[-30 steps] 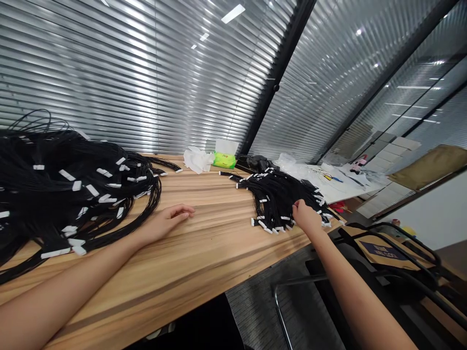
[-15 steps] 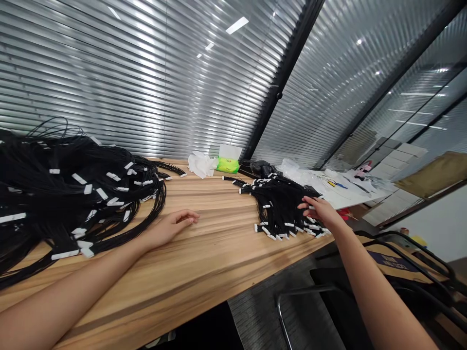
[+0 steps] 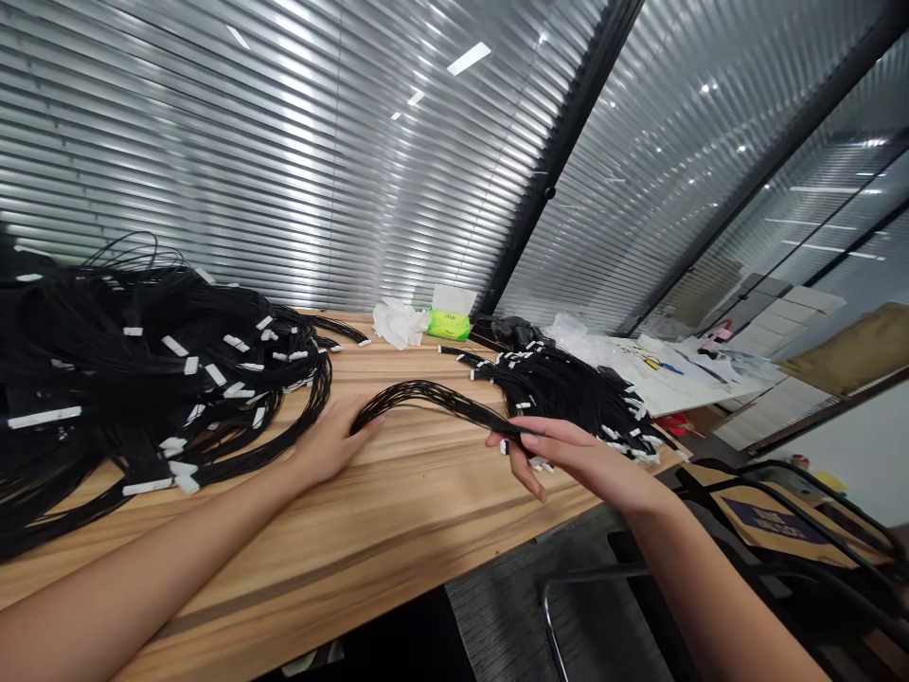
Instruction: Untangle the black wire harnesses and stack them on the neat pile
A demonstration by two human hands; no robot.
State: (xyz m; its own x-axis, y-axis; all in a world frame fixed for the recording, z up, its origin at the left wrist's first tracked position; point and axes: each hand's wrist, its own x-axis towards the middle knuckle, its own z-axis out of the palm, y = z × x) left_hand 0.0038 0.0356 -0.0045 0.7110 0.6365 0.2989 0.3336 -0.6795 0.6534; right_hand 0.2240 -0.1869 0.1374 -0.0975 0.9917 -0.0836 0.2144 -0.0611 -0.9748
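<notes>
A bundle of thin black cables point(image 3: 433, 390) arches just above the wooden table between my two hands. At its right, my right hand point(image 3: 568, 457) pinches the bundle between thumb and fingers, with the lower fingers loosely bent. My left hand point(image 3: 332, 438) is closed around the bundle's left part, near the tabletop; the end itself is hidden by the hand. Close behind my right hand spreads a pile of black cables with white connectors point(image 3: 568, 384). Left of my left hand lies a larger, tangled heap of similar cables point(image 3: 92, 369).
Crumpled tissue point(image 3: 399, 322) and a green tissue pack point(image 3: 449, 324) stand at the back of the wooden table point(image 3: 398, 530). A white table point(image 3: 700, 384) with tools and plastic bags adjoins at right. A metal-framed chair point(image 3: 593, 574) and a paper bag point(image 3: 774, 521) are below right.
My right hand has moved left from the right-hand pile. A cable bundle now stretches between both hands, and my left hand has taken hold of it. The view has shifted slightly.
</notes>
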